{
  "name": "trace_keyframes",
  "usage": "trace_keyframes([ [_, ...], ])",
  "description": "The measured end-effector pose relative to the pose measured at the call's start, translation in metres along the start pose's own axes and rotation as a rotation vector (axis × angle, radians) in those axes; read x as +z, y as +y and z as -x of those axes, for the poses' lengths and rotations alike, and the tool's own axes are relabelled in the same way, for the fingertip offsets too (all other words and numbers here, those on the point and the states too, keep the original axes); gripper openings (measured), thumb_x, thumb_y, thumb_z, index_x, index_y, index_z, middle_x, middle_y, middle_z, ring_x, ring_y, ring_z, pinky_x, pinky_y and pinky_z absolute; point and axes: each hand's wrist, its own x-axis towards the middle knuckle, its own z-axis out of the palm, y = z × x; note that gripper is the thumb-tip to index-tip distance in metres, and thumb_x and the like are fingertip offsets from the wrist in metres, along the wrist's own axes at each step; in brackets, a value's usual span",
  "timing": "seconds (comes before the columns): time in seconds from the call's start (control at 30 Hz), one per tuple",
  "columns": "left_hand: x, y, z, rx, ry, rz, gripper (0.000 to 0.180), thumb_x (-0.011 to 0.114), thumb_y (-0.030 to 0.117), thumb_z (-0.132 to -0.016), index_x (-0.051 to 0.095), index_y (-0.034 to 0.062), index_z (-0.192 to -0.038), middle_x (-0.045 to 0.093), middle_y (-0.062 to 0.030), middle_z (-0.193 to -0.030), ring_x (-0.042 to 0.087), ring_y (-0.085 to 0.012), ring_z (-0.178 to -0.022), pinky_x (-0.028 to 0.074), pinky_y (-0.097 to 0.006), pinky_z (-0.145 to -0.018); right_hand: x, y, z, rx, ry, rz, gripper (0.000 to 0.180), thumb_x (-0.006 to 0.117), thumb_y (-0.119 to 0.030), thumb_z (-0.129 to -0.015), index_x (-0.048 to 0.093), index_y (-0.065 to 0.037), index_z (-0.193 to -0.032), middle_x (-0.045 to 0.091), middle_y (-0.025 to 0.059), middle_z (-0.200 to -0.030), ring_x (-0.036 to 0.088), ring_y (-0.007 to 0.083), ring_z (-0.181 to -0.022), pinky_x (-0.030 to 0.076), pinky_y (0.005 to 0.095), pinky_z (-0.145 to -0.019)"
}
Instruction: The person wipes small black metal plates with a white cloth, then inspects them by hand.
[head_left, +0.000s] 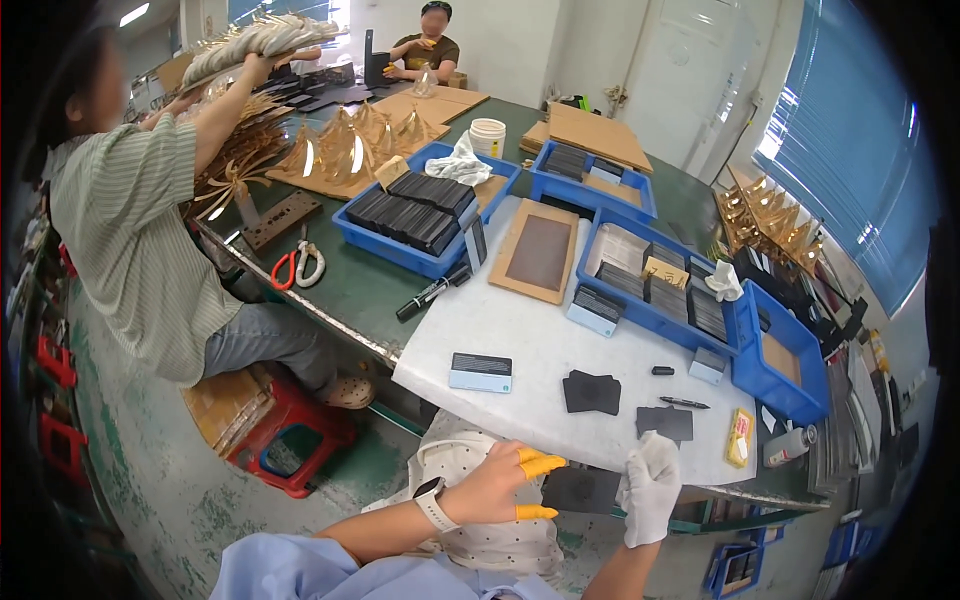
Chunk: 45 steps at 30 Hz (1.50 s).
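Over my lap, at the table's near edge, my right hand (pixel 650 487) in a white glove grips the right end of a flat black card (pixel 580 491). My left hand (pixel 500 484), with yellow finger cots and a watch on the wrist, is at the card's left end. Its fingers are spread apart; whether they touch the card is hard to tell. Just beyond, on a white sheet (pixel 530 420), lie a fanned stack of black cards (pixel 591 392) and another few black cards (pixel 666 423). A black-and-light-blue card stack (pixel 481 372) lies farther left.
Blue trays (pixel 640 300) of dark cards stand across the table, another blue tray (pixel 430 262) farther left. A marker (pixel 430 298), a thin pen (pixel 685 403), a yellow packet (pixel 740 437) and red-and-white-handled cutters (pixel 298 268) lie around. One co-worker (pixel 150 220) sits left, another (pixel 428 50) far back.
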Motion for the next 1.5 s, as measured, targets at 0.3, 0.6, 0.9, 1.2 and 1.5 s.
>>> trace_keyframes([
  [0.3,0.001,-0.004,-0.001,-0.037,-0.002,0.010,0.075,0.089,0.043,-0.084,0.063,0.0103,-0.146,0.067,-0.0108,-0.122,0.055,-0.0325,-0.110,0.042,-0.043,-0.102,0.002,0.031,-0.001,-0.185,-0.042,-0.081,0.026,0.072,0.000,-0.099,0.063,-0.004,-0.123,0.063,-0.0023,-0.100,0.061,0.0062,-0.088,0.051,0.0222,-0.080],
  [0.6,0.001,-0.008,0.005,-0.026,0.015,-0.055,0.077,0.088,0.046,-0.084,0.062,0.0109,-0.147,0.065,-0.0099,-0.118,0.054,-0.0311,-0.108,0.041,-0.041,-0.099,0.009,0.015,0.002,-0.031,0.004,-0.042,0.034,0.067,0.005,-0.101,0.059,0.000,-0.133,0.065,0.0029,-0.123,0.060,0.0102,-0.106,0.049,0.0263,-0.097],
  [0.9,0.004,-0.007,0.001,-0.038,0.003,-0.085,0.078,0.089,0.046,-0.083,0.061,0.0113,-0.148,0.065,-0.0086,-0.116,0.055,-0.0296,-0.106,0.042,-0.040,-0.095,0.014,0.025,0.015,-0.190,-0.153,0.001,0.049,0.073,0.001,-0.099,0.054,-0.001,-0.145,0.064,0.0023,-0.123,0.062,0.0106,-0.100,0.053,0.0278,-0.086],
  [1.2,0.006,-0.010,-0.005,-0.132,0.190,-0.149,0.074,0.088,0.046,-0.083,0.066,0.0089,-0.143,0.066,-0.0096,-0.117,0.056,-0.0312,-0.110,0.042,-0.042,-0.097,0.019,0.052,0.012,-0.278,0.007,-0.140,0.075,0.081,0.007,-0.088,0.046,-0.003,-0.154,0.056,0.0092,-0.144,0.062,0.0186,-0.124,0.054,0.0343,-0.104],
  [1.5,0.004,-0.004,-0.007,-0.158,0.171,-0.140,0.074,0.088,0.047,-0.083,0.066,0.0091,-0.143,0.067,-0.0090,-0.116,0.056,-0.0303,-0.111,0.040,-0.042,-0.099,0.007,0.040,-0.009,-0.113,0.191,-0.167,0.046,0.061,0.002,-0.105,0.051,-0.010,-0.149,0.067,0.0025,-0.118,0.063,0.0036,-0.080,0.044,0.0180,-0.054],
])
